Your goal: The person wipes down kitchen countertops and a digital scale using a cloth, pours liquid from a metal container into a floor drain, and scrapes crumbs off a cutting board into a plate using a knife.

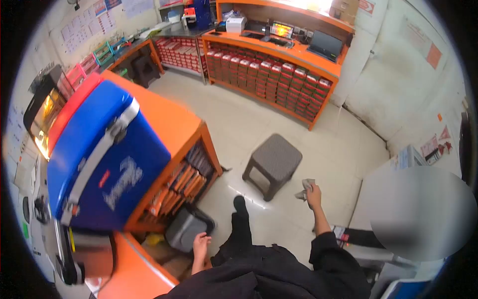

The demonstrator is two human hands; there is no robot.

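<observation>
My right hand (314, 197) is closed around a crumpled grey cloth (304, 191), held out over the floor to the right of a dark grey plastic stool (275, 158). Low on the left, my left hand (201, 243) has its fingers loosely bent and apart, with nothing visible in them. It is nearest to a grey bin-like container (188, 226) beside the orange counter (154, 117). Between the two hands, one of my legs in black trousers (237, 226) is stretched forward.
A blue cool box (107, 154) with a red lid stands on the orange counter at left. An orange desk (269, 42) at the back carries a laptop (326, 45), with stacked red-and-green boxes (266, 74) underneath. A rounded grey blurred patch covers part of the right side.
</observation>
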